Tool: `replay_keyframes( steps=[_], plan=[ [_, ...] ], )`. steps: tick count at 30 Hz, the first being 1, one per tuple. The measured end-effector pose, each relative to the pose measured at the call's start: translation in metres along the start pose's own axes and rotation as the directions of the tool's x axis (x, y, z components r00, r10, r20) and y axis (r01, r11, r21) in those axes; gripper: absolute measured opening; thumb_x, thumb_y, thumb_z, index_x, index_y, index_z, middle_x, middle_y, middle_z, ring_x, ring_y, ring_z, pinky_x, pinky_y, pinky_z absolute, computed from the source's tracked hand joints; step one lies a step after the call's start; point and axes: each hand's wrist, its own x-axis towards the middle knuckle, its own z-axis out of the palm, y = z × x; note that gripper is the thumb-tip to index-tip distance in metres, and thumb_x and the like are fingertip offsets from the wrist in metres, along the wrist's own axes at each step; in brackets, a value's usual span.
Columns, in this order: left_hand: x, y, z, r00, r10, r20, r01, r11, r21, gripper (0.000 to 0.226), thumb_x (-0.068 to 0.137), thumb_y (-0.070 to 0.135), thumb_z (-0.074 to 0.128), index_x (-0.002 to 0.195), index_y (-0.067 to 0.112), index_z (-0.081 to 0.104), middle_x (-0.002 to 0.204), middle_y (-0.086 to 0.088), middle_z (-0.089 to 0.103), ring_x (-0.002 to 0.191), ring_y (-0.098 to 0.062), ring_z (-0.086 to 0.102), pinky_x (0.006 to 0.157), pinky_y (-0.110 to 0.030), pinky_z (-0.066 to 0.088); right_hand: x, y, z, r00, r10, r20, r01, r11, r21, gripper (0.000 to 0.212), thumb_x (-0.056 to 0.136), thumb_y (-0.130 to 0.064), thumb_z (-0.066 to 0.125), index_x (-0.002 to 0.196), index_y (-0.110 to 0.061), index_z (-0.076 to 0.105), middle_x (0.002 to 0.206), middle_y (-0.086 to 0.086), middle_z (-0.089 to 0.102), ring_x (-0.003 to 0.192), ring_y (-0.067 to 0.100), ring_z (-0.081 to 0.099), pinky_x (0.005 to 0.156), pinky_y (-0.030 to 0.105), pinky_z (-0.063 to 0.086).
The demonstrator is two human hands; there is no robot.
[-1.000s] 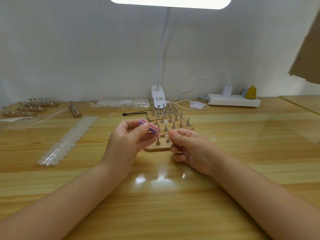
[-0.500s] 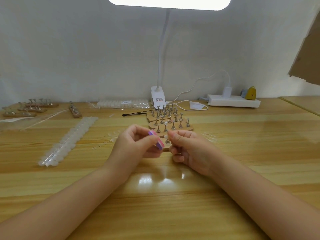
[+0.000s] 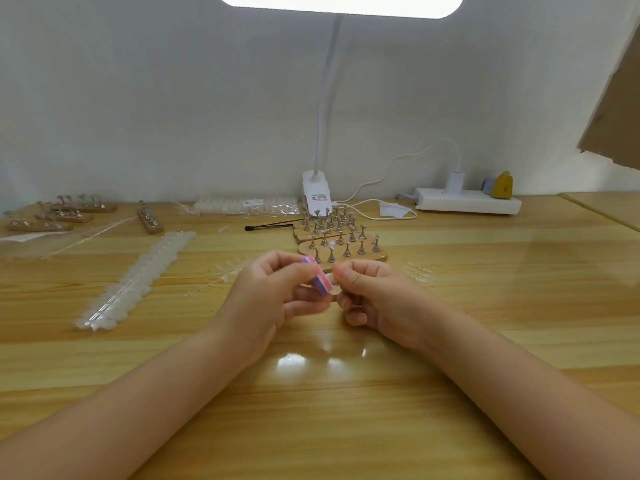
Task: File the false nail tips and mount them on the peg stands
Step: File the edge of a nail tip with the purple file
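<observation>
Head view: both hands at the centre of the wooden table, filing block against a nail tip.

Head view, detail: The left hand pinches a small pink-and-purple filing block between thumb and curled fingers. The right hand has its fingers curled, thumb and forefinger pressed together at the block's edge; the false nail tip held there is mostly hidden and too small to make out clearly. Just behind the hands stand wooden peg stands with metal pegs, one peg bearing a pale tip. A long strip of clear nail tips lies to the left; further peg stands sit at the far left. A white clip lamp, a black brush and a power strip lie near the wall.
</observation>
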Motion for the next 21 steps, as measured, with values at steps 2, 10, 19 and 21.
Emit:
replay_keyframes(
  steps=[2, 10, 19, 21],
  plan=[
    [0.004, 0.004, -0.006, 0.992, 0.012, -0.126, -0.026, 0.994, -0.106, 0.026, 0.083, 0.007, 0.064, 0.103, -0.004, 0.054, 0.071, -0.013, 0.070, 0.066, -0.026, 0.069, 0.057, -0.028, 0.058, -0.001, -0.001, 0.001, 1.000, 0.001, 0.010, -0.001, 1.000, -0.023, 0.014, 0.073, -0.030, 0.067, 0.068, -0.017, 0.065, 0.059, -0.002, 0.054, 0.053, 0.009, 0.048, 0.043, 0.018, 0.037],
    [0.001, 0.002, 0.000, 0.998, -0.053, -0.022, 0.052, 0.998, -0.023, 0.030, 0.078, 0.007, 0.066, 0.104, -0.004, 0.055, 0.071, -0.013, 0.069, 0.062, -0.024, 0.067, 0.054, -0.027, 0.055, 0.000, 0.000, 0.000, 0.999, -0.035, 0.023, 0.036, 0.998, -0.051, 0.012, 0.075, -0.031, 0.067, 0.065, -0.023, 0.069, 0.061, -0.005, 0.057, 0.055, 0.008, 0.049, 0.045, 0.020, 0.039],
    [0.002, 0.000, -0.003, 0.996, 0.042, -0.082, -0.043, 0.999, -0.001, 0.013, 0.088, 0.006, 0.058, 0.097, -0.002, 0.054, 0.064, -0.008, 0.066, 0.056, -0.018, 0.064, 0.049, -0.025, 0.053, 0.000, 0.002, 0.001, 0.999, -0.048, 0.014, 0.050, 0.994, -0.102, 0.014, 0.074, -0.033, 0.069, 0.070, -0.020, 0.066, 0.062, -0.004, 0.056, 0.057, 0.010, 0.051, 0.047, 0.021, 0.041],
    [0.001, -0.001, -0.002, 0.990, 0.066, -0.126, -0.067, 0.998, 0.000, 0.013, 0.087, 0.006, 0.061, 0.097, 0.001, 0.055, 0.068, -0.010, 0.068, 0.059, -0.020, 0.066, 0.051, -0.026, 0.054, 0.000, 0.003, 0.001, 0.998, -0.054, 0.022, 0.056, 0.992, -0.111, 0.014, 0.074, -0.032, 0.069, 0.071, -0.019, 0.066, 0.061, -0.005, 0.056, 0.057, 0.010, 0.050, 0.047, 0.021, 0.041]
  ],
)
